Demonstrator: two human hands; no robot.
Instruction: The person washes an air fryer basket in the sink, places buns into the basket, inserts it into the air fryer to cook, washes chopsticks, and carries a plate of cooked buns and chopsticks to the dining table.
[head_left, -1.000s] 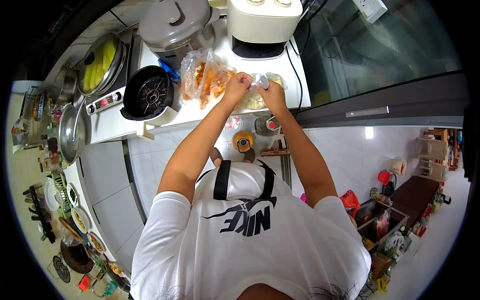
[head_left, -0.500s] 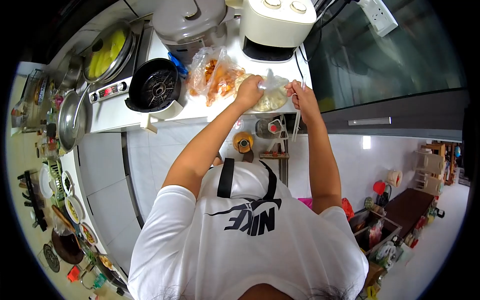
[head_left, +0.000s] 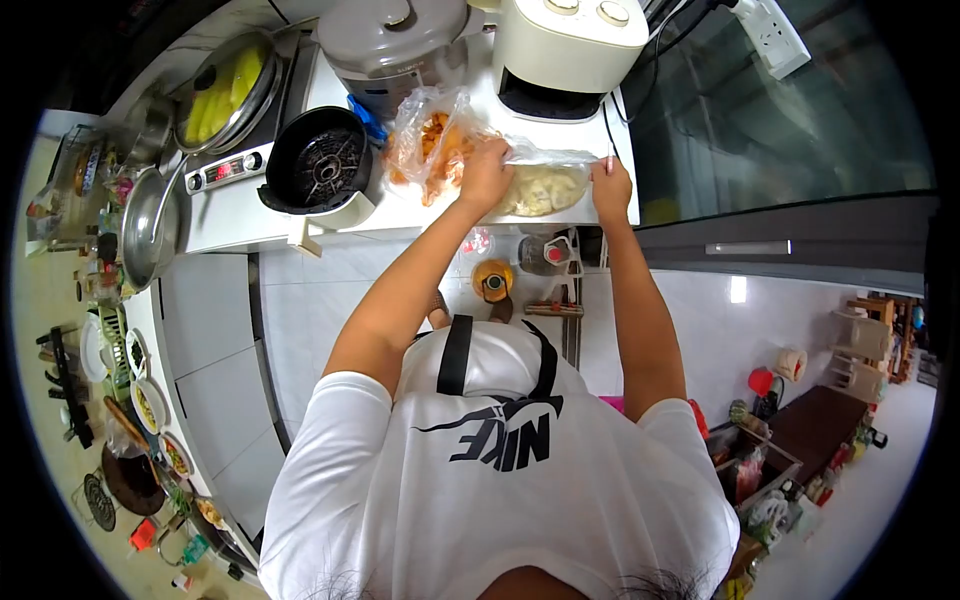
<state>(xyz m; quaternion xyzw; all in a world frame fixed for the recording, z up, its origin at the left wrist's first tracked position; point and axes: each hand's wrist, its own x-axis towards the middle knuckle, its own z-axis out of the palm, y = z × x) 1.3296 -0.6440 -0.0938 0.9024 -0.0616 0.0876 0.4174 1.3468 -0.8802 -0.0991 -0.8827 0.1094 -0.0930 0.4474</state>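
A clear plastic bag (head_left: 543,190) of pale, whitish food pieces lies at the front edge of the white counter. My left hand (head_left: 487,174) grips the bag's left upper corner, fingers closed. At the opposite corner, my right hand (head_left: 611,187) is closed on the plastic, so the bag's top edge stretches between both hands. Just left of my left hand sits another clear bag (head_left: 435,150) with orange-brown food pieces. I cannot make out exactly what either food is.
Left of the bags stands a black air fryer basket (head_left: 318,160), its handle jutting past the counter edge. Behind are a cream air fryer body (head_left: 575,50) and a grey rice cooker (head_left: 395,50). Further left are a glass-lidded pan (head_left: 228,95) and a steel wok (head_left: 150,235).
The bag's gathered top has been spread out wide and flat. My right hand has moved slightly right and now holds its corner. The view has shifted a little.
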